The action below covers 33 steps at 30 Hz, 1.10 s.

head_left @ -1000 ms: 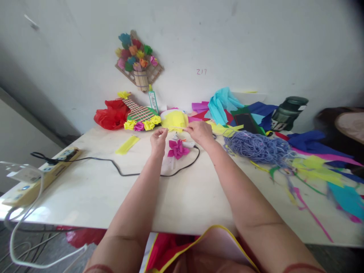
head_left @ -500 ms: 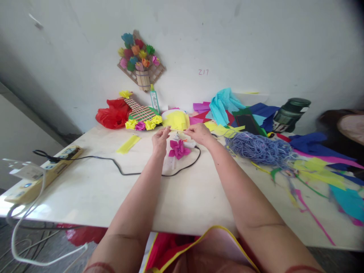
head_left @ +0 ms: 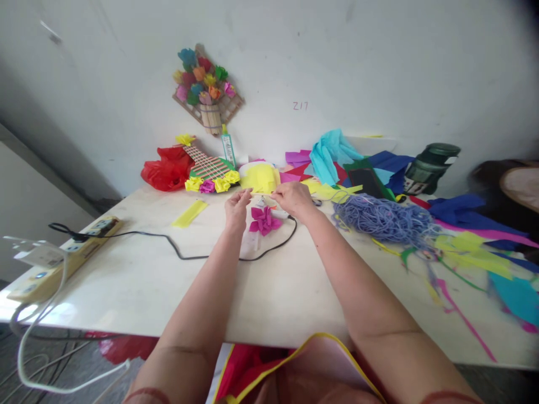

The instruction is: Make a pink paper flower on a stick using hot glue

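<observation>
My left hand [head_left: 236, 206] and my right hand [head_left: 293, 197] are stretched out to the middle of the white table [head_left: 138, 280], each pinching one end of a thin yellow paper strip [head_left: 261, 192] held level between them. Just below the strip lies a magenta paper flower [head_left: 263, 220]. A glue gun [head_left: 275, 212] with a black cord [head_left: 181, 255] lies beside the flower, partly hidden by my right hand. A yellow paper pile [head_left: 261, 177] sits just beyond my hands.
A power strip [head_left: 63, 255] sits at the left edge. Red bag [head_left: 166, 167], woven paper craft with flowers [head_left: 208, 171], a loose yellow strip [head_left: 189, 214], purple yarn heap [head_left: 381, 216], coloured paper sheets [head_left: 471, 235] and a dark jar [head_left: 429, 167] fill the back and right. A flower decoration [head_left: 206, 90] hangs on the wall.
My hands have come slightly closer together on the yellow strip; otherwise only the view shifted a little.
</observation>
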### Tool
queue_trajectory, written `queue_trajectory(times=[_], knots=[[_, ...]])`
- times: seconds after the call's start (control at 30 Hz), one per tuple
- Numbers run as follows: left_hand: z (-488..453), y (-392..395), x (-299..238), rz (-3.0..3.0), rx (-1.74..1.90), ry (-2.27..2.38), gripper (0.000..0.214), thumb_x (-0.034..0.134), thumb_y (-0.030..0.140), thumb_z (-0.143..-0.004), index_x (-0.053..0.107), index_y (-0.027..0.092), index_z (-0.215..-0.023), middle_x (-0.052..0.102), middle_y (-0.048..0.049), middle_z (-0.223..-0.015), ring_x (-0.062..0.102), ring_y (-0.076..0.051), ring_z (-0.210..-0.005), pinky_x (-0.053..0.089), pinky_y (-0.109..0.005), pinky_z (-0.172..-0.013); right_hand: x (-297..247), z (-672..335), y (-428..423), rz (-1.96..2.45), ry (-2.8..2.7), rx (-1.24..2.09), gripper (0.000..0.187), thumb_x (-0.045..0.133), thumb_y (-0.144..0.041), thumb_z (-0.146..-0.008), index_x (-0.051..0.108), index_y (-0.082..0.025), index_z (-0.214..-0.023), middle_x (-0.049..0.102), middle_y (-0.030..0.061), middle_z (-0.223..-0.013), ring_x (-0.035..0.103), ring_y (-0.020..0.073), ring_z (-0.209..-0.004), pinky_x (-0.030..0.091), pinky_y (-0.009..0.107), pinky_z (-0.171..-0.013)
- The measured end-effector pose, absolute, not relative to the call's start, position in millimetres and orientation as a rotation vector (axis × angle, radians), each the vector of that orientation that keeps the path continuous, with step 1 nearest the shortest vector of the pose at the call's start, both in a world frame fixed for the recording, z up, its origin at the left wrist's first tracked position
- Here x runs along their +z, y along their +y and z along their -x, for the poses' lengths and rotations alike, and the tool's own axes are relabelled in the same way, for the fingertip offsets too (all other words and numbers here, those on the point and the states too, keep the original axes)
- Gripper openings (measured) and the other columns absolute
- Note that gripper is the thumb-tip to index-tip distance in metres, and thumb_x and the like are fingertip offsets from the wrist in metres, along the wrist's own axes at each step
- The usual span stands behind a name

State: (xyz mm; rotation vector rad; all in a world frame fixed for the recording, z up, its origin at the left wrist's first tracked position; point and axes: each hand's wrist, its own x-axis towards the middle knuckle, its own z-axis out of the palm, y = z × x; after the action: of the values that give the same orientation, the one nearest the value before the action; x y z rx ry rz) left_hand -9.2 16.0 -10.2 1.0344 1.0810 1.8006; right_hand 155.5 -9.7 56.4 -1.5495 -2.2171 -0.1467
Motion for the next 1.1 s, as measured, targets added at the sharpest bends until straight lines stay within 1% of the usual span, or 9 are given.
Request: queue_trajectory(times=[0.2, 0.37, 0.5, 0.63, 0.7, 0.87, 1.0, 1.1], knots=[[9.8, 15.5, -12.0, -1.004, 1.805, 1.008, 0.029, 0.079, 0.043, -0.056, 0.065, 0.018, -0.060, 0.073, -0.0074, -0.092, 0.064, -0.018, -0.089, 0.048, -0.030, -0.077, 57.1, -152.7, -12.3, 1.539, -2.244, -0.232, 0.027, 0.053, -0.031, -0.091, 0.076, -0.016, -0.095, 0.075, 0.0101, -0.098, 0.066, 0.0217, -0.090, 0.038, 0.031, -0.068], [9.8, 14.5, -10.9, -0.939, 1.785, 0.975, 0.029, 0.080, 0.041, -0.052, 0.063, 0.018, -0.059, 0.073, -0.0086, -0.097, 0.064, -0.021, -0.097, 0.048, -0.032, -0.081, 55.5, -151.2, -13.3, 1.501, -2.243, -0.269, 0.027, 0.052, -0.029, -0.091, 0.075, -0.016, -0.096, 0.075, 0.0102, -0.096, 0.065, 0.0226, -0.088, 0.037, 0.031, -0.066], [9.8, 13.7, -10.8, -0.918, 1.787, 0.961, 0.030, 0.081, 0.041, -0.051, 0.063, 0.019, -0.059, 0.072, -0.0095, -0.102, 0.063, -0.023, -0.103, 0.049, -0.033, -0.083, 54.4, -151.1, -12.0, 1.476, -2.225, -0.264, 0.023, 0.055, -0.029, -0.090, 0.074, -0.017, -0.095, 0.074, 0.0094, -0.098, 0.064, 0.0217, -0.089, 0.036, 0.030, -0.067], [10.3, 12.8, -10.8, -0.946, 1.786, 0.948, 0.034, 0.083, 0.042, -0.051, 0.060, 0.018, -0.058, 0.071, -0.0100, -0.106, 0.062, -0.024, -0.111, 0.049, -0.032, -0.081, 54.5, -153.3, -8.8, 1.519, -2.179, -0.217, 0.020, 0.057, -0.028, -0.089, 0.074, -0.019, -0.094, 0.074, 0.0077, -0.098, 0.064, 0.0202, -0.090, 0.036, 0.029, -0.067], [10.9, 12.8, -11.0, -0.930, 1.789, 0.947, 0.035, 0.085, 0.042, -0.049, 0.061, 0.018, -0.060, 0.071, -0.0092, -0.103, 0.063, -0.023, -0.107, 0.050, -0.031, -0.080, 54.8, -155.5, -7.1, 1.541, -2.147, -0.195, 0.018, 0.059, -0.029, -0.089, 0.074, -0.020, -0.092, 0.075, 0.0067, -0.097, 0.064, 0.0195, -0.089, 0.036, 0.029, -0.067], [12.2, 14.1, -12.6, -0.883, 1.770, 1.005, 0.039, 0.086, 0.045, -0.048, 0.067, 0.018, -0.068, 0.071, -0.0066, -0.087, 0.064, -0.020, -0.092, 0.051, -0.032, -0.079, 55.1, -159.6, -5.3, 1.525, -2.082, -0.168, 0.015, 0.062, -0.030, -0.087, 0.073, -0.020, -0.088, 0.075, 0.0052, -0.095, 0.064, 0.0188, -0.088, 0.036, 0.029, -0.067], [11.6, 14.3, -13.6, -0.930, 1.741, 1.012, 0.042, 0.085, 0.049, -0.051, 0.070, 0.017, -0.073, 0.073, -0.0094, -0.089, 0.064, -0.022, -0.096, 0.051, -0.035, -0.081, 54.1, -158.1, -5.7, 1.496, -2.077, -0.177, 0.012, 0.063, -0.027, -0.086, 0.072, -0.020, -0.088, 0.074, 0.0051, -0.094, 0.063, 0.0187, -0.089, 0.036, 0.028, -0.068], [10.5, 14.3, -13.4, -0.936, 1.744, 1.001, 0.042, 0.084, 0.051, -0.052, 0.070, 0.017, -0.072, 0.074, -0.0104, -0.089, 0.065, -0.023, -0.097, 0.051, -0.036, -0.081, 53.0, -156.6, -6.0, 1.489, -2.092, -0.197, 0.011, 0.062, -0.025, -0.086, 0.071, -0.020, -0.089, 0.074, 0.0051, -0.095, 0.063, 0.0190, -0.090, 0.035, 0.028, -0.067]])
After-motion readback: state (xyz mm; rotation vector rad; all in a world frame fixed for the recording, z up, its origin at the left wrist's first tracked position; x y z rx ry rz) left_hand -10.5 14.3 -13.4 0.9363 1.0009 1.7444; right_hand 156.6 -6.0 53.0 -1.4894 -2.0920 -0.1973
